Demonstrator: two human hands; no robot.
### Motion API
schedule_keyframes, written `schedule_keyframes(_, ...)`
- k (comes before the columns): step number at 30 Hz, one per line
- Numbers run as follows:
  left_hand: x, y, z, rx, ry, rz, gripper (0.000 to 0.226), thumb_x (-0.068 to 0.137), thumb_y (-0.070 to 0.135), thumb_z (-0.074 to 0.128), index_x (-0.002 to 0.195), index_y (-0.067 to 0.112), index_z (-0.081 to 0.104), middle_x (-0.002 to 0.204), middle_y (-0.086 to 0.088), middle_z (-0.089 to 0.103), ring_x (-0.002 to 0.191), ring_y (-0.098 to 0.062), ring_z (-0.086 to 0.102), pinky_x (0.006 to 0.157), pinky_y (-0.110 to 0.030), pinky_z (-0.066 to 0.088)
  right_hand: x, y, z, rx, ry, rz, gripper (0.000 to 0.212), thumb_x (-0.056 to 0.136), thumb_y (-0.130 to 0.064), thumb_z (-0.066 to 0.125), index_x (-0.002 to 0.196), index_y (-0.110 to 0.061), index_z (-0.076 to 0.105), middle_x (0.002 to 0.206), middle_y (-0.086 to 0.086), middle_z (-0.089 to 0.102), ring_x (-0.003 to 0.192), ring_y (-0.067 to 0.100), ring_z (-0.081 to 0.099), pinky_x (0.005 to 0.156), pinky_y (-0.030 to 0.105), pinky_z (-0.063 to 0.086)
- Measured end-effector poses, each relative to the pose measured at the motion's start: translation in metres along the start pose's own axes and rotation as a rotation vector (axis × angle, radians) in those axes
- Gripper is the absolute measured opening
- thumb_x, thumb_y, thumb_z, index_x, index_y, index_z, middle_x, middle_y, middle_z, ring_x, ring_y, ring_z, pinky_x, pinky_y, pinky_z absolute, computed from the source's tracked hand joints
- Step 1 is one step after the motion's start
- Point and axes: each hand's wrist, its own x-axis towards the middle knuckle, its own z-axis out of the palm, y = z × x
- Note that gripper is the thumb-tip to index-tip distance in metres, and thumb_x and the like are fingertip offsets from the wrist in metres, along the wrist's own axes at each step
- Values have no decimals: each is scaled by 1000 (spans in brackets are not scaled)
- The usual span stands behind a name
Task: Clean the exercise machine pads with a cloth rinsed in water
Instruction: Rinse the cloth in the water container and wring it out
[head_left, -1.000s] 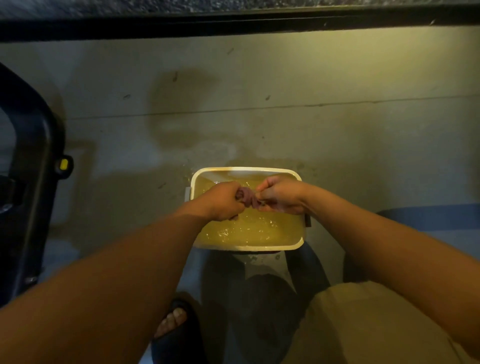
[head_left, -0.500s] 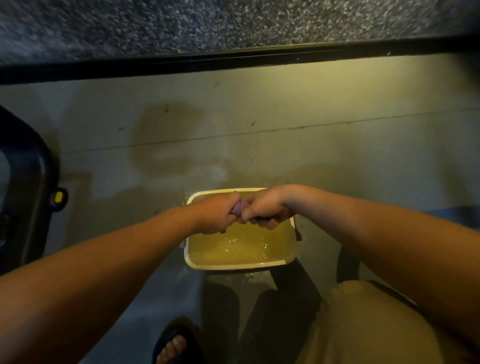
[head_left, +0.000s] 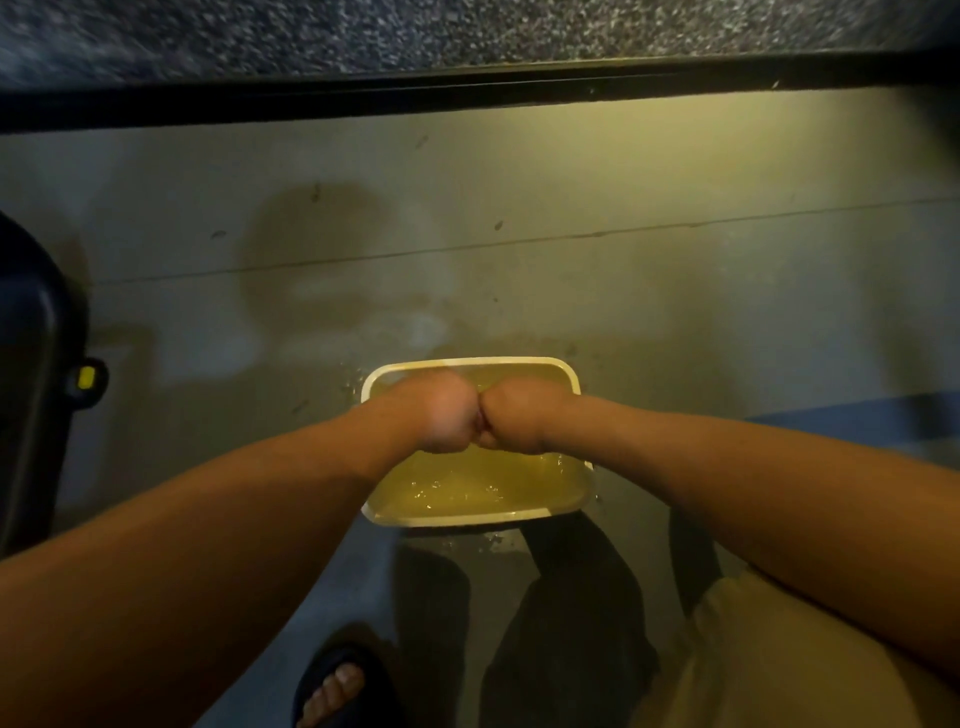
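1. The left hand (head_left: 447, 413) and the right hand (head_left: 514, 415) are both curled into tight fists, knuckles pressed against each other, and both grip the cloth (head_left: 481, 423). Only a small dark sliver of it shows in the seam between them.
2. The fists and the cloth are held above the far half of a white tub (head_left: 467, 517), clear of the water (head_left: 483, 486) in it, which looks yellowish and is rippled with small splashes.
3. The tub sits on a grey floor (head_left: 623, 291). Wet drops (head_left: 488, 540) lie just beside its near edge and its far left corner.
4. A toe in a dark sandal (head_left: 337, 686) is near the bottom edge, left of the tub.
5. A black frame (head_left: 31, 374) with a small yellow knob (head_left: 87, 376) stands at the far left, well apart from the tub.
6. A black strip (head_left: 467, 91) crosses the far side of the floor, with a speckled surface (head_left: 467, 31) beyond it.
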Motion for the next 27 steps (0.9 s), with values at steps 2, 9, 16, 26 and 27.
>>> schedule_keyframes(2,3,1,1,-114,-72,-52,19,99,21,53,99,13,70,86,-7,62,76,-23,61,77,-38,55,2,-2,3,-106,67,3,29,103,-34,53,110,-13,71,100,7,66,91,30,63,71,34,45)
schedule_keyframes(9,0,-11,9,-706,-230,-258,8,93,12,58,86,10,54,63,-9,50,45,-21,48,48,-28,44,7,-2,2,-278,210,-85,22,103,-32,52,99,-21,70,91,-1,65,81,27,62,61,32,40)
schedule_keyframes(16,-7,-22,25,-419,380,133,34,97,32,60,124,16,48,105,-2,65,91,-20,63,77,-39,54,10,13,-3,671,-267,178,20,95,-22,50,77,-20,44,63,-1,42,54,17,40,52,28,32)
schedule_keyframes(26,-5,-7,11,232,198,107,24,95,41,55,98,25,72,92,2,67,87,-24,67,73,-32,56,15,6,1,546,-473,201,25,94,-32,63,76,-17,57,63,1,50,52,17,44,53,29,40)
schedule_keyframes(27,-4,-1,12,189,150,50,24,97,37,54,100,23,73,93,-1,68,89,-25,67,77,-33,57,16,6,2,354,-371,142,21,95,-32,61,83,-15,62,71,3,56,61,20,51,61,33,46)
